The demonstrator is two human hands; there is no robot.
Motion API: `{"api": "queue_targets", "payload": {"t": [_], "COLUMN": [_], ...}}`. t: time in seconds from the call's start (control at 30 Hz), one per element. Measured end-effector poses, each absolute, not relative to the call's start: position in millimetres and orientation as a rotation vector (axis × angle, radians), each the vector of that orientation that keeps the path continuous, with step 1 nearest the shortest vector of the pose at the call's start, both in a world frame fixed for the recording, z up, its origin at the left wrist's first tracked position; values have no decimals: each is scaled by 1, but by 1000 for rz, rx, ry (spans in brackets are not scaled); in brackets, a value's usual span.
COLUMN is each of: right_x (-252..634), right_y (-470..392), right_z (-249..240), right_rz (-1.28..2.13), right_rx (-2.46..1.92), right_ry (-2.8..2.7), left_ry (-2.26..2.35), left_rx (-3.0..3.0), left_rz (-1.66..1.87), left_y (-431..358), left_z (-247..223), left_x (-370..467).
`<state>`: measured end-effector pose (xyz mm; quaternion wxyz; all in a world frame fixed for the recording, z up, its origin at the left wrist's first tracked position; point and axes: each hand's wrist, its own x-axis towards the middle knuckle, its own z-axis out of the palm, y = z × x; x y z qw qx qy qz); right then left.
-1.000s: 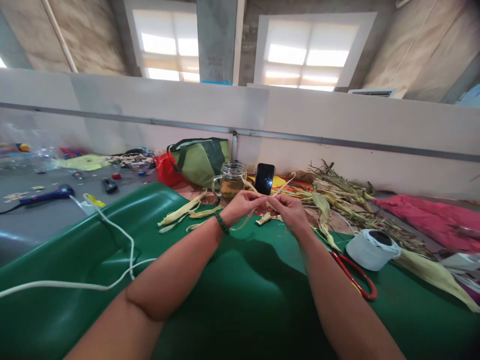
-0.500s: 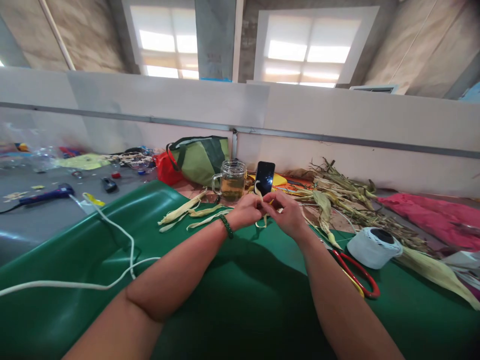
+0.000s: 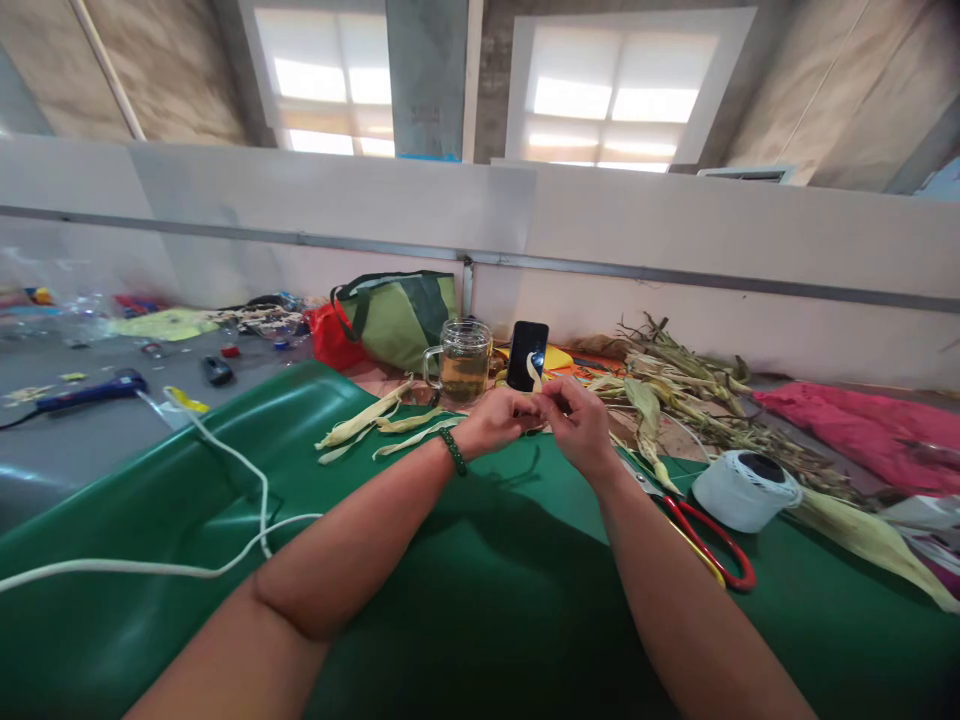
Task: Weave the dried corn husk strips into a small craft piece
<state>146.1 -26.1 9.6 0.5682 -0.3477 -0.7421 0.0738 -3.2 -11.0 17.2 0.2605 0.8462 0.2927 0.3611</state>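
My left hand (image 3: 495, 420) and my right hand (image 3: 576, 420) meet above the green mat (image 3: 480, 580), fingertips pinched together. Between them they grip a pale strip of corn husk (image 3: 534, 372), whose curled end sticks up in front of the phone (image 3: 527, 350). The part inside the fingers is hidden. Several loose husk strips (image 3: 367, 420) lie on the mat left of my left wrist, which wears a dark green bead bracelet. Scissors with red handles (image 3: 739, 560) rest by my right forearm, partly covered by it. Beside them is a spool of white thread (image 3: 742, 490).
A glass mug of tea-coloured liquid (image 3: 463, 365) stands behind my left hand, near a green bag (image 3: 409, 325). Dried husks (image 3: 675, 390) are heaped at the right, before pink cloth (image 3: 862, 430). A white cable (image 3: 262, 480) crosses the mat's left; a blue-handled tool (image 3: 97, 390) lies beyond.
The strip's upright end has shifted right and now curves up in front of the phone; the loop that hung below my fingers no longer shows. My hands have drawn closer together.
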Motion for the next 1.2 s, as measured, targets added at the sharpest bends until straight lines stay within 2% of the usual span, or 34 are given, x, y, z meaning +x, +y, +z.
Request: {"api": "queue_targets", "payload": {"t": [0.23,0.47,0.77,1.2], "right_x": [148,152,153,154], "right_y": [-24,-18,-16,-12], "right_z": [12,14,10,7], "right_rz": [520,777,670,661], "right_rx": [-832,-846,-876,-866], "right_ry": [-1554,-1426,-1392,-1227], "left_ry": [705,833,812,751], "left_rx": [2085,1831,1941,1973], "left_rz": [851,1046,746,645], "left_y": [-10,-6,-15,-16], "left_z": [20,15,29,31], "left_x": [-7,-4,-12,-16]}}
